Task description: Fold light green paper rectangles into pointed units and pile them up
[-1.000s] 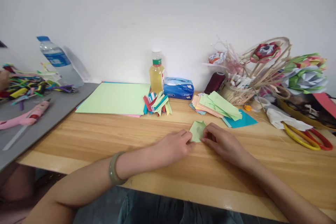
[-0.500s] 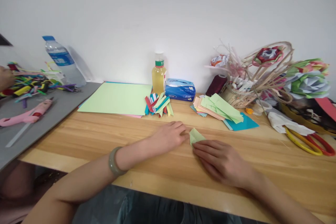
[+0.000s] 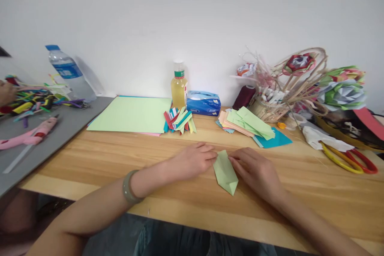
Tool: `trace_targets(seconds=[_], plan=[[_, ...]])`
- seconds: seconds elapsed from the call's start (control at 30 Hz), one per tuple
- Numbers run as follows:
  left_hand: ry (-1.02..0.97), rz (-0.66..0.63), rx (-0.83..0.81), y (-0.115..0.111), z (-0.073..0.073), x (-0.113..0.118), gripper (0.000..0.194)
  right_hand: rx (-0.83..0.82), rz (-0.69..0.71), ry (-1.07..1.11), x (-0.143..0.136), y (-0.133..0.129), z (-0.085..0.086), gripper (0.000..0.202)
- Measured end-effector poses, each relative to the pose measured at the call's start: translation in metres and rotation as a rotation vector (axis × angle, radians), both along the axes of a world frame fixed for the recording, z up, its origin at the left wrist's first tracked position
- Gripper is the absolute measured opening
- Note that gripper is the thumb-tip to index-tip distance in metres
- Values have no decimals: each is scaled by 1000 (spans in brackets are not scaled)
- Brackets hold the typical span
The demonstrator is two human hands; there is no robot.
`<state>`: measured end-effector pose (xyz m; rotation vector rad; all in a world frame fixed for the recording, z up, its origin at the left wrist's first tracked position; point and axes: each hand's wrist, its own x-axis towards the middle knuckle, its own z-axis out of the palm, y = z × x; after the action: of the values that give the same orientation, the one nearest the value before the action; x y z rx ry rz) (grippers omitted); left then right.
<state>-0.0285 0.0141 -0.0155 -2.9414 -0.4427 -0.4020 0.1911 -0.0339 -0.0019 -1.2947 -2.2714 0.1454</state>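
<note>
A small light green paper (image 3: 225,174) with folded, pointed ends lies on the wooden table, between my two hands. My left hand (image 3: 196,160), with a bracelet on the wrist, has its fingertips closed at the paper's upper left edge. At the upper right edge, my right hand (image 3: 255,170) pinches the paper between thumb and fingers. Behind them are a bundle of folded coloured strips (image 3: 179,121) and a fanned stack of green and orange paper pieces (image 3: 246,123).
Large green sheets (image 3: 132,114), a yellow drink bottle (image 3: 179,88) and a blue tissue pack (image 3: 203,103) stand behind. Scissors (image 3: 349,158) and a jar of sticks (image 3: 267,110) are right. Left, a pink glue gun (image 3: 39,132) lies near another person's hand (image 3: 6,93).
My right hand has moved up along the paper, uncovering its lower part, which now points towards me. My left hand has barely moved. The view has shifted slightly.
</note>
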Motion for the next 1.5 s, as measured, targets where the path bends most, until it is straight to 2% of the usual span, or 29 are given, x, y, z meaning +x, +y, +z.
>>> trace_targets(seconds=[0.07, 0.23, 0.57, 0.83, 0.93, 1.1, 1.23, 1.5], plan=[[-16, -11, 5, 0, -1, 0, 22, -76, -127, 25, 0, 5, -1, 23], [-21, -5, 9, -1, -1, 0, 24, -258, -200, 71, -3, 15, -4, 20], [-12, -5, -4, -2, 5, 0, 22, -261, -168, 138, -8, 15, -10, 15], [0, -18, 16, 0, 2, 0, 24, -343, -285, 35, -11, 19, -5, 15], [0, -16, 15, 1, -2, 0, 26, -288, -267, 13, -12, 18, -6, 15], [0, -11, 23, 3, -4, 0, 25, -88, -151, -70, -9, 15, -14, 17], [10, -15, 32, 4, -3, -1, 26, -35, -73, -101, -6, 13, -18, 18], [32, 48, 44, -1, 4, 1, 26, 110, 31, -186, -6, 12, -14, 20]])
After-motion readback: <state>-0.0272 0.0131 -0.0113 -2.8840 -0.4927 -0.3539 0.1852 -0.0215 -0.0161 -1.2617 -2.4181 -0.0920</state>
